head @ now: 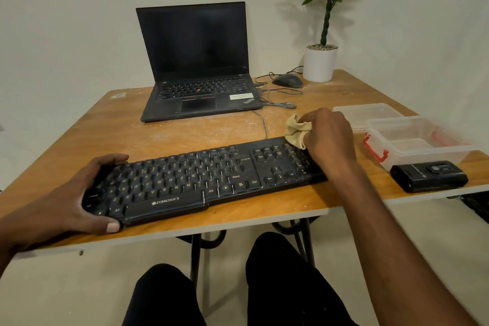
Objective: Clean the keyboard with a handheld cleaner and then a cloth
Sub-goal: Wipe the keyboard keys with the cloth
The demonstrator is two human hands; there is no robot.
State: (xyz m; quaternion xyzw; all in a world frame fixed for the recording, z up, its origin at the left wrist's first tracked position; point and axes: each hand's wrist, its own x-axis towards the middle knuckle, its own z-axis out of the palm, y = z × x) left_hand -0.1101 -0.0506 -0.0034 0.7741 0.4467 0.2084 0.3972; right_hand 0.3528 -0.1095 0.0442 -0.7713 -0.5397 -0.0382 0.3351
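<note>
We grip the Zebronics keyboard's (201,174) left end with our left hand (76,196) while our right hand (329,137) presses a bunched beige cloth (296,131) onto its far right corner.

This looks like a plain home-office or small workroom corner. In the middle of the frame stands a wooden table (164,137) on thin dark metal legs, its scuffed top pushed up against a bare off-white wall (66,21). An open black laptop (197,66) with a dark screen sits at the upper centre, a wired mouse (288,80) to its right, and a potted plant (320,61) in a white pot in the upper right corner. A pale plain floor (79,286) fills the bottom of the frame
</note>
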